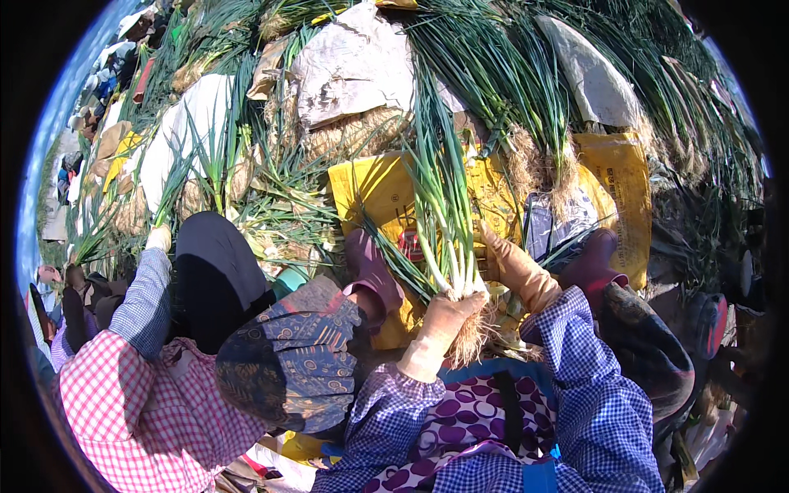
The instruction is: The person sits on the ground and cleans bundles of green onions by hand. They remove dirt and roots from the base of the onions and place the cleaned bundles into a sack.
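My left hand (pixel 441 326), in a tan glove, is closed round the white lower stems of a bunch of green onions (pixel 453 246), just above the roots. The stringy roots (pixel 471 339) hang below that hand, and the long green leaves point away from me. My right hand (pixel 502 262), gloved as well, is beside the bunch on its right; its fingertips are partly hidden behind the stems, so I cannot tell whether it grips anything. Under the bunch lies a yellow woven plastic sack (pixel 376 185) bearing writing.
More green onions (pixel 530 105) lie in heaps ahead, some under white sacking (pixel 354 68). Loose trimmed leaves (pixel 290 215) cover the ground to the left. A co-worker in a pink checked garment (pixel 105 394) sits close at my left, a gloved hand (pixel 159 238) on other onions. My boots (pixel 373 265) flank the sack.
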### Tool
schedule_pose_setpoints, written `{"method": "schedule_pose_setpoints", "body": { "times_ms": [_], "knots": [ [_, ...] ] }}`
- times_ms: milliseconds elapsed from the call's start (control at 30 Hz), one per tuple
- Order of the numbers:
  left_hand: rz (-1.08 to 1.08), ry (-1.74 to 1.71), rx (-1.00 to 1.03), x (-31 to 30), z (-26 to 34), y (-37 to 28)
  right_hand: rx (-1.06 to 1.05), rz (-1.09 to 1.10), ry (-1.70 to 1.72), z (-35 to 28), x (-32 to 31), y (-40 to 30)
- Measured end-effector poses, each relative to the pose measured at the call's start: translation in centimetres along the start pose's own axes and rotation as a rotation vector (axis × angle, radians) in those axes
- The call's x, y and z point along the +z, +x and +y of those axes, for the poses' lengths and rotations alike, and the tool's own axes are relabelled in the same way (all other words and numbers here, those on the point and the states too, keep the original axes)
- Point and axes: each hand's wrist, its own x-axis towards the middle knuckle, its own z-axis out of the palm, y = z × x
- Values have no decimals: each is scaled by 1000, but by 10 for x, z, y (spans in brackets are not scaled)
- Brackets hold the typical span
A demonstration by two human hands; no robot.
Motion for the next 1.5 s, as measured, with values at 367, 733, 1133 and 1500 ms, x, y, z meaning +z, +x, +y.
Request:
{"method": "schedule_pose_setpoints", "body": {
  "times_ms": [367,733,1133,1500],
  "knots": [
    [-337,1170,-122,-7,-64,16,-26,217,-317,42,1,33],
    [48,-21,71,7,12,-32,11,66,56,6,-15,2],
    [257,234,43,-11,-16,-3,-79,384,-662,13,14,4],
    [33,-142,-20,-15,-15,0,-16,126,-335,4,36,3]
  ]
}}
